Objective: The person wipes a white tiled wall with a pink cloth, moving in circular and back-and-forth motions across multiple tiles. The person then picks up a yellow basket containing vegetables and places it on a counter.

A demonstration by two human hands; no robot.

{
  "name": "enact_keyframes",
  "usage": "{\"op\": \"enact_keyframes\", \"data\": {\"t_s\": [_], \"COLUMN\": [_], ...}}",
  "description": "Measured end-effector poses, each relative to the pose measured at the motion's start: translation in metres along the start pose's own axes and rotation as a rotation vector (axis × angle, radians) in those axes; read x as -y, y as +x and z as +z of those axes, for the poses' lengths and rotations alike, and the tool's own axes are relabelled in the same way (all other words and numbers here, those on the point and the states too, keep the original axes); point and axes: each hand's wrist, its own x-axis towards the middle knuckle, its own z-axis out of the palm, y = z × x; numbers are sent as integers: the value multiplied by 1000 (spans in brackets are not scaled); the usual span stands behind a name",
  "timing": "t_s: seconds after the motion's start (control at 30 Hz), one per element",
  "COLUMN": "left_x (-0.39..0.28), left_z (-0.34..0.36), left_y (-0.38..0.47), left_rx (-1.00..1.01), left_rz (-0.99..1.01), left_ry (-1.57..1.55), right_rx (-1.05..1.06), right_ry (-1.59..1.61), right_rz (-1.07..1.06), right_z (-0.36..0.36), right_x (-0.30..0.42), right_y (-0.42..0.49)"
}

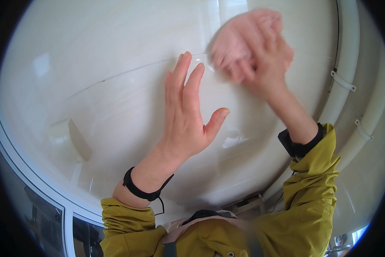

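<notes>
A pink cloth (232, 45) lies flat against a glossy cream tiled wall (121, 106). Spread over it, my right hand (268, 70) presses it to the tiles; hand and cloth are blurred. My left hand (187, 112) is to the left and lower, empty, with thumb and fingers apart. Whether its fingertips touch the wall, I cannot tell. A thin dark joint line in the tiles runs behind both hands. Black bands circle both wrists below the rolled yellow-green sleeves.
White pipes (343, 64) run along the wall at the right, held by pipe clamps (343, 81). A cream box-shaped fixture (68, 139) sticks out of the wall at the left. A white frame (68, 225) with dark glass panes stands at the lower left.
</notes>
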Motion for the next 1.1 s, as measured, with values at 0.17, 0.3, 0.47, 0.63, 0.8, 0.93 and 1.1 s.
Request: {"op": "enact_keyframes", "data": {"t_s": [0.17, 0.3, 0.47, 0.63, 0.8, 0.93, 1.1], "left_x": [18, 23, 28, 29, 33, 39, 42], "left_z": [-22, -39, -53, -75, -105, -118, -130], "left_y": [-22, -37, -53, -72, -87, -98, -110], "left_rx": [-47, -39, -62, -75, -93, -168, -207], "left_rz": [-6, -56, -123, -161, -197, -216, -215], "left_ry": [0, 43, 60, 89, 83, 111, 182], "right_rx": [150, 86, 53, 118, 93, 94, 310], "right_ry": [25, -62, 63, 151, 19, 177, 317], "right_rz": [-207, 2, -120, -285, -83, -177, -504], "right_z": [5, 14, 34, 33, 47, 77, 80], "right_x": [42, 35, 76, 107, 129, 176, 215], "right_y": [6, 44, 40, 42, 83, 58, 20]}}
